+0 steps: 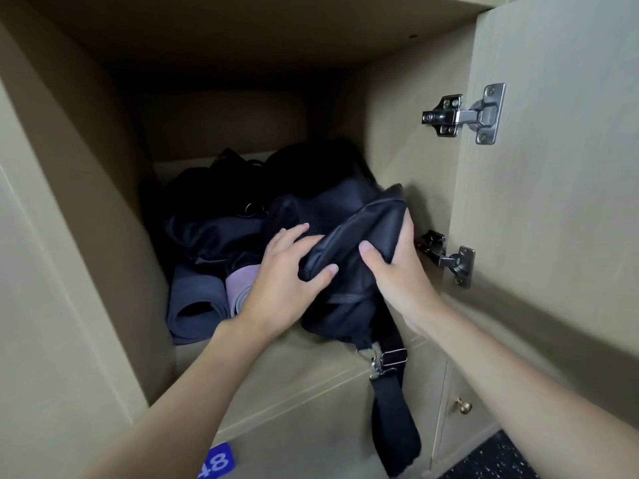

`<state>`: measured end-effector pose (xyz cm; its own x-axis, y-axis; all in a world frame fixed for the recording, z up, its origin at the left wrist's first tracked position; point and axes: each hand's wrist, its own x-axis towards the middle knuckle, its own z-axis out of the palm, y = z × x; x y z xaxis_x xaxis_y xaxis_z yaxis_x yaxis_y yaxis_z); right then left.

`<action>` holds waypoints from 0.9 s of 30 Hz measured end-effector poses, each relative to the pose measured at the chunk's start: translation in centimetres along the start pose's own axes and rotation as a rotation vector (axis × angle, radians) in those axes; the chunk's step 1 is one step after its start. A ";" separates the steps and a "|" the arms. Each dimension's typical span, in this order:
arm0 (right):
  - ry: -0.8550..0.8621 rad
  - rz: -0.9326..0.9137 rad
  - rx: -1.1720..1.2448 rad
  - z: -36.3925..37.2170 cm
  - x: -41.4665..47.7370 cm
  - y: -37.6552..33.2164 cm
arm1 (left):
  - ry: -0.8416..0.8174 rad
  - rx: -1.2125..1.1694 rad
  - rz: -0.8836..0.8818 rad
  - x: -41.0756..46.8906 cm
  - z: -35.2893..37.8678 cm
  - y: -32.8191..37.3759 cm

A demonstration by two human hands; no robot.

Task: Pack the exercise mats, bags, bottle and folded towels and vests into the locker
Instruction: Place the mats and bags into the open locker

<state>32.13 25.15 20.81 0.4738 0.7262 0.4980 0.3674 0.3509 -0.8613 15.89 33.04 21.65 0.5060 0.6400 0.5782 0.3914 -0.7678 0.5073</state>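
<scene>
Both the left hand (287, 271) and right hand (397, 267) grip the black bag (349, 216) at frame centre, pushing it into the locker (86, 167); its strap (394, 409), dangling toward the lower edge, likely needs tucking in next.

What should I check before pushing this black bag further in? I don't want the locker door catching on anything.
1. Both hands on black bag: left hand and right hand grip it: ok.
2. Strap inside locker: hangs over the front edge: not ok.
3. Rolled mats clear of the bag's path: lying at left: ok.
4. Space behind the bag: cannot tell.
5. Door open: ok.
</scene>
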 end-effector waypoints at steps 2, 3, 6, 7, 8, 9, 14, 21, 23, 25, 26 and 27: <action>-0.017 0.069 -0.006 -0.3 -1.5 1.2 | -0.023 0.008 -0.007 0.1 0.3 -0.4; -0.019 0.122 -0.004 -0.4 -2.4 1.8 | -0.037 0.009 -0.010 0.0 0.4 -0.5; -0.003 0.206 -0.052 -0.9 -4.5 3.5 | -0.089 0.205 0.030 -0.3 0.8 0.2; 0.014 0.205 -0.071 -0.9 -5.0 4.0 | -0.103 0.338 0.091 -0.4 1.0 0.7; 0.034 0.203 -0.083 -0.9 -5.6 4.4 | -0.119 0.440 0.161 -0.4 1.1 1.1; 0.065 0.200 -0.112 -0.9 -6.3 4.9 | -0.145 0.489 0.214 -0.4 1.3 1.5; 0.189 0.374 -0.220 -0.4 -11.3 7.1 | -0.203 0.408 0.176 -0.5 2.0 1.7; 0.081 0.461 -0.022 2.0 -13.7 7.9 | -0.239 0.370 0.147 -0.8 2.7 1.6; 0.048 0.430 -0.078 2.9 -13.8 7.0 | -0.237 0.351 0.141 -0.9 2.7 1.6; 0.049 0.416 -0.155 3.7 -13.8 6.9 | -0.229 0.344 0.142 -0.9 2.7 1.6; 0.058 0.403 -0.186 4.0 -13.8 6.8 | -0.222 0.338 0.142 -0.9 2.6 1.6; 0.081 0.387 -0.204 4.3 -13.9 6.9 | -0.217 0.331 0.140 -1.0 2.5 1.6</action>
<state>24.69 20.04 7.51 0.6656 0.7298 0.1559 0.2975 -0.0679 -0.9523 17.94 31.14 20.28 0.7083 0.5344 0.4612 0.5151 -0.8380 0.1801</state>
